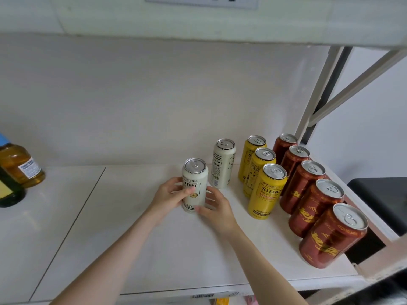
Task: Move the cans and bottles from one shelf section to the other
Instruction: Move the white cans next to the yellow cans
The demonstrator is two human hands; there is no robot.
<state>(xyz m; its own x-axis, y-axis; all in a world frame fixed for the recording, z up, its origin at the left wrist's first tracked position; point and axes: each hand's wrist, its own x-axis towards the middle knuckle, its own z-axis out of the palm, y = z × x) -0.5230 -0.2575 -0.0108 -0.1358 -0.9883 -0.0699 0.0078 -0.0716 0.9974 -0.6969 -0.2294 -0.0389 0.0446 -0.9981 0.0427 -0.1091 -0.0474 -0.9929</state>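
Nearest the camera, two bare forearms reach in over the front edge of the shelf board (154, 260). Both hands meet on the front white can (195, 183). The left hand (172, 195) wraps it from the left with the thumb across the label, and the right hand (217, 209) cups its lower right side with fingers curled. The can is upright and seems to rest on the board, in the right-hand section and left of the other rows. To its right, a file of red cans (332, 236) runs back along the shelf's edge, with three yellow cans (267, 190) beside them. Just behind stands the rear white can (223, 164). The step looks like placing this can to start filling the white row. It should be set flat and lined up with the can behind it, with a small gap left to the yellow row. The right knuckles sit near the front yellow can, so the fingers are best opened away from it. Further left, past the seam (66, 227), two oil bottles (22, 166) wait against the back wall (154, 95).
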